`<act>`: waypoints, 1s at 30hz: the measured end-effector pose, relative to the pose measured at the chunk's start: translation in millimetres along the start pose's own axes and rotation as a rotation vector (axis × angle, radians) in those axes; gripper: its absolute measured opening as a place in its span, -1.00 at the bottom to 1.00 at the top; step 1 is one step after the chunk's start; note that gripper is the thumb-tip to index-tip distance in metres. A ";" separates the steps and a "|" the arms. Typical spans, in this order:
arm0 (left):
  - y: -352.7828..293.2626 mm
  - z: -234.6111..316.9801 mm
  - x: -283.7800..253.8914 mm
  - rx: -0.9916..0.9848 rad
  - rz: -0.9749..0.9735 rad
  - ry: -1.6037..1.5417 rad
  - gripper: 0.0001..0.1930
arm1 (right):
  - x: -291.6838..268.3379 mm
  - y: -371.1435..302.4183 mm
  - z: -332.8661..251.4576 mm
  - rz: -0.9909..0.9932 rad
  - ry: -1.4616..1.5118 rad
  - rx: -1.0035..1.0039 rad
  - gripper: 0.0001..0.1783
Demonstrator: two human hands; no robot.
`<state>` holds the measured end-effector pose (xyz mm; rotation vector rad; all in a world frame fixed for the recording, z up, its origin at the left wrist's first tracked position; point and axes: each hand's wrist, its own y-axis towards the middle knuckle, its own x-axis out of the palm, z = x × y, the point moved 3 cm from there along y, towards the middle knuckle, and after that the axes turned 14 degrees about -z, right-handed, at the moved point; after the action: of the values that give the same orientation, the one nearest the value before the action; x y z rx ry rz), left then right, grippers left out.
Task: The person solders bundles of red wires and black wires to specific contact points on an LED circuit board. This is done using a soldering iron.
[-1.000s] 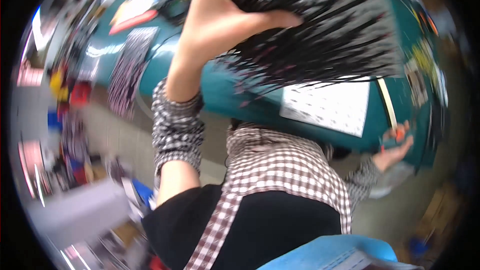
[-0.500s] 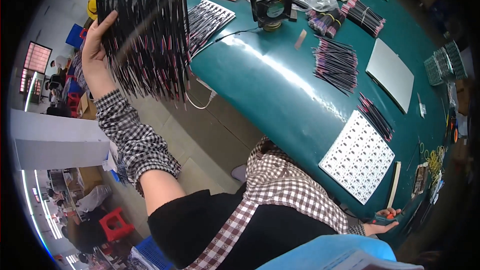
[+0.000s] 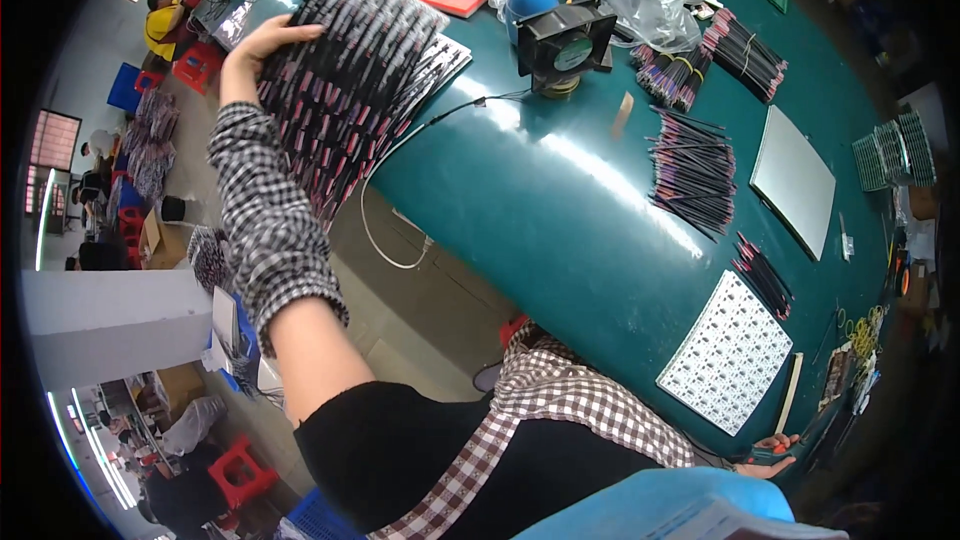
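Note:
My left hand (image 3: 272, 43) reaches to the far left end of the table. It grips the edge of a wired circuit board panel (image 3: 372, 12), its thumb on top. Rows of thin black wires with reddish ends cover the panel and trail toward me over the table edge. Partly beneath it shows a similar wired panel (image 3: 446, 57). At the near right, my right hand (image 3: 768, 456) is curled around a small tool with a red part, too small to make out. Close to it lies a white panel (image 3: 730, 352) with rows of small dark parts.
On the green table (image 3: 500, 230) stand a small black fan (image 3: 567, 48) and a blue figure (image 3: 530, 2). Wire bundles (image 3: 745, 55), loose black wires (image 3: 693, 172) and a silver flat case (image 3: 793, 182) lie to the right. A white cable (image 3: 372, 225) hangs at the edge.
My left hand has brought the wired panel from upright, wires hanging, down over the other panel at the table's far left. My right hand stays at the near right. The view has shifted slightly.

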<state>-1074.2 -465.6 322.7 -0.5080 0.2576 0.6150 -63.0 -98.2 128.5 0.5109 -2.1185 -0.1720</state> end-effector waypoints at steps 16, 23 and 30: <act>162.0 -80.1 -24.8 -0.181 -0.033 0.004 -0.40 | 13.0 43.7 86.5 -0.014 -0.057 0.017 -0.44; 188.1 -87.1 14.8 -0.043 0.273 0.424 -0.20 | -42.2 60.7 57.7 0.125 -0.177 -0.063 -0.38; 62.6 74.8 387.5 0.807 0.531 0.040 -0.65 | -170.7 161.0 5.5 0.205 -0.366 -0.068 -0.40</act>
<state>-799.9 -195.0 216.9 0.3447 0.6520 0.9440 -30.9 118.9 45.4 0.2304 -2.4956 -0.2334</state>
